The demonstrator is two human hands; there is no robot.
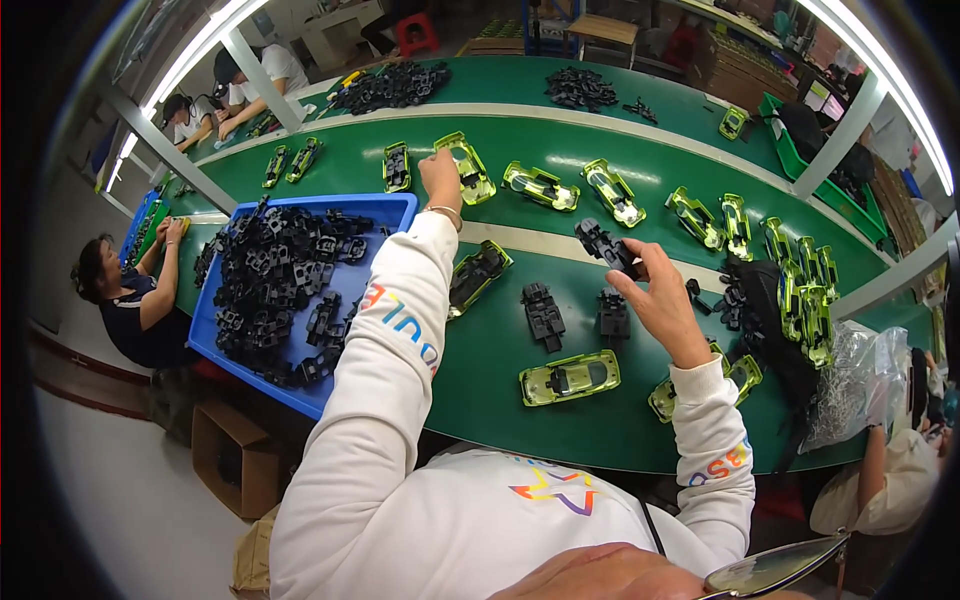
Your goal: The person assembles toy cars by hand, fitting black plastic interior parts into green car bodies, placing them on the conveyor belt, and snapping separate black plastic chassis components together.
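My left hand (pixel 440 183) reaches across the green bench, its fingers closed on the near-left edge of a yellow-green toy car body (pixel 470 172) with its hollow side showing. Thumb and fingers of my right hand (pixel 668 305) pinch a black plastic car chassis (pixel 600 243) just above the table. Below it lie two more black chassis, one (pixel 543 317) to the left and another (pixel 613 313) by my thumb. Nearer to me, a yellow-green car body (pixel 569 379) rests roof up. A car with a black inside (pixel 480 277) lies beside my left forearm.
A blue tray (pixel 402 208) heaped with black parts stands at left. Several green car bodies (pixel 613 192) line the belt beyond my hands. A clear plastic bag (pixel 855 385) lies at the right. Black parts (pixel 390 87) are piled far back. A co-worker (pixel 130 295) works at the left.
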